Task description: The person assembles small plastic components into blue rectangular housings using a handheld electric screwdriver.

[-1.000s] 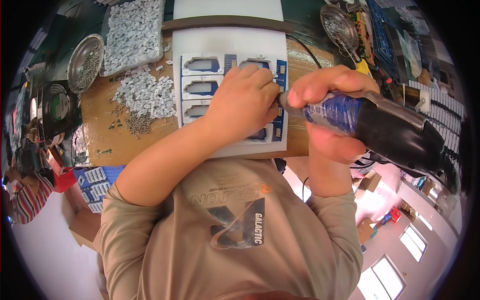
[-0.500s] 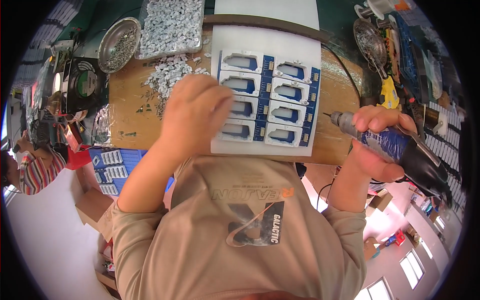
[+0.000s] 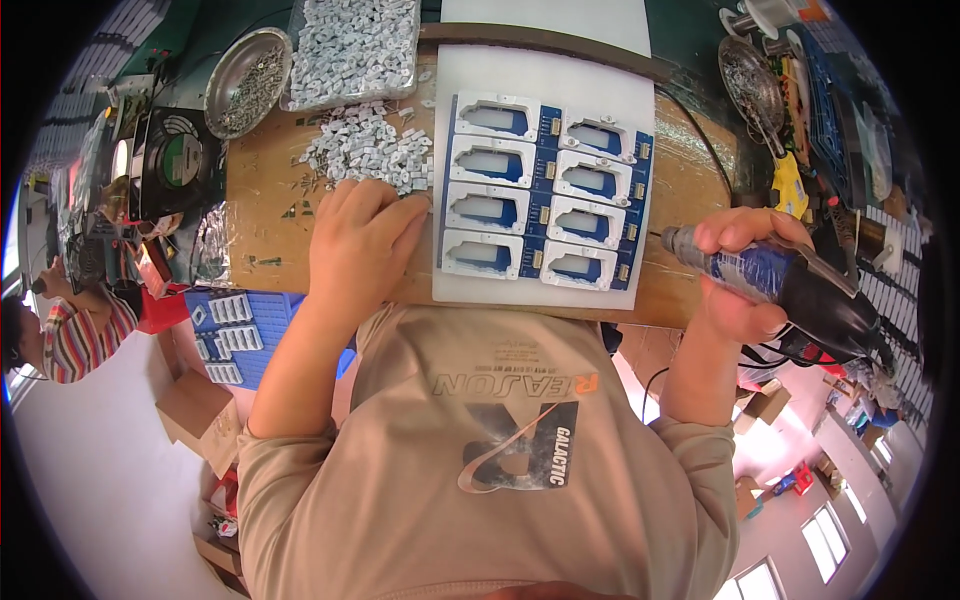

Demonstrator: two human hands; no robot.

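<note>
My right hand (image 3: 745,270) is wrapped round an electric screwdriver (image 3: 815,295) with a blue and black body, held at the right of the board, its tip pointing left. At the near edge of a loose pile of small white plastic pieces (image 3: 375,145), my left hand (image 3: 362,240) has its fingers curled together; whatever they pinch is hidden. Between my hands lies a blue circuit board panel (image 3: 543,190) bearing several white plastic frames (image 3: 490,160) in two columns. It rests on a white foam sheet (image 3: 540,70).
A clear box of white pieces (image 3: 355,50) and a metal bowl of screws (image 3: 248,85) stand behind the pile. A dark bar (image 3: 545,42) crosses the foam. Another metal dish (image 3: 750,85) and a cable (image 3: 700,140) lie right. A person in stripes (image 3: 90,335) is far left.
My left hand has moved off the left edge of the panel and down beside the white pieces, fingers curled. My right hand still grips the screwdriver, nearly in place.
</note>
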